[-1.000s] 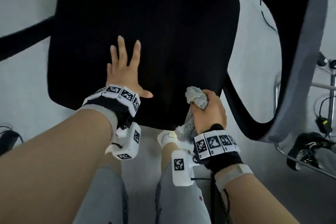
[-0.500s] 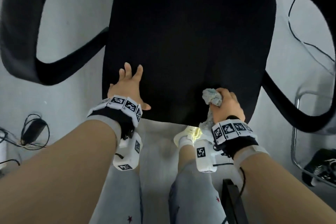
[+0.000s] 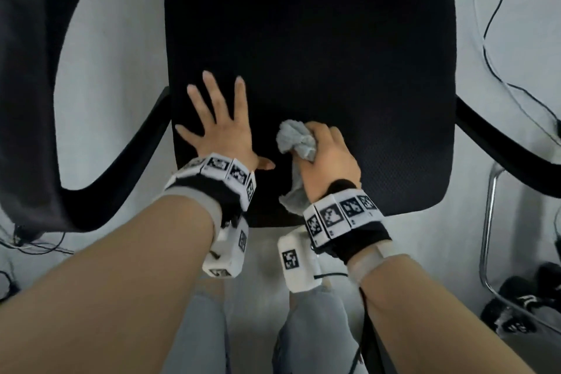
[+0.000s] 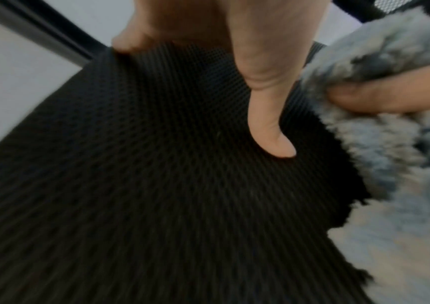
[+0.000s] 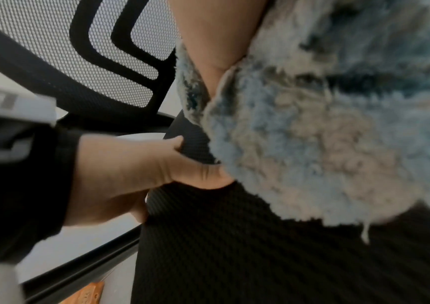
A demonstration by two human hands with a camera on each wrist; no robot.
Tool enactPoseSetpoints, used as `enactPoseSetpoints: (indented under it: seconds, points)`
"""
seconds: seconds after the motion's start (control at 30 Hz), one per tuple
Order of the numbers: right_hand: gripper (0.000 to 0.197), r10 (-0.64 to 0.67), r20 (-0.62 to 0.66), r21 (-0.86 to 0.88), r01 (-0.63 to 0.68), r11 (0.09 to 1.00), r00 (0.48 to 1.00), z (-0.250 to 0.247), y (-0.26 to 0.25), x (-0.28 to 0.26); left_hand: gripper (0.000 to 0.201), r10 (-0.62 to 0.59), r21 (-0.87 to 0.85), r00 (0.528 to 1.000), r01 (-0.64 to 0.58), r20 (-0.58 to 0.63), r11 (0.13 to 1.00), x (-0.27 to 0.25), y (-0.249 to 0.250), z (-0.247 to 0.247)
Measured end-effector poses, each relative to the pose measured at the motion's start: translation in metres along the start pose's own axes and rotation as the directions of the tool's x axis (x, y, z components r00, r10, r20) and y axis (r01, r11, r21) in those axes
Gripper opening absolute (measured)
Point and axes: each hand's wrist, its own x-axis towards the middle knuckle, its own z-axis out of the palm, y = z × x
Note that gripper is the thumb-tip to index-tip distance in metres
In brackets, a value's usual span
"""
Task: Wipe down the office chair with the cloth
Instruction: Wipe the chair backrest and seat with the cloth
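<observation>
Here, your left hand (image 3: 220, 127) lies flat on the black mesh seat (image 3: 318, 55) of the office chair, left of centre in the head view, fingers straight and spread, thumb pointing toward the other hand. It grasps nothing; the left wrist view shows the thumb (image 4: 268, 115) pressed onto the weave. Your right hand (image 3: 328, 158) sits just beside it, slightly right of centre, fingers curled tight around the bunched grey-blue cloth (image 3: 296, 141). A wad of cloth sticks out above your knuckles and a tail hangs below the wrist toward the seat's near edge. In the right wrist view the cloth (image 5: 312, 144) seems to touch the mesh, though blur makes the contact hard to confirm. The chair's armrests curve off at the left edge (image 3: 36, 100) and right edge (image 3: 510, 143) of the frame. Black cables (image 3: 498, 39) trail over the pale floor at the upper right.
</observation>
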Motion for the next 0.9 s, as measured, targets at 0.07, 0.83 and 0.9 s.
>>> enactPoseSetpoints:
  seconds: [0.07,0.83,0.9]
  points:
    - [0.036,-0.021,-0.007,-0.072,0.021,0.997,1.000,0.005,-0.010,0.020,0.149,-0.008,0.014,0.999,0.007,0.031,1.000,0.016,0.006,-0.003]
    - [0.023,-0.107,-0.112,-0.241,0.077,0.967,0.988,-0.033,-0.032,0.132,0.153,-0.011,0.050,0.999,0.013,-0.030,0.999,0.033,0.026,0.004]
    - [0.022,-0.136,-0.034,-0.276,0.122,0.953,0.990,-0.025,-0.017,0.095,0.154,0.005,0.060,0.999,-0.003,-0.038,0.998,0.033,0.023,0.004]
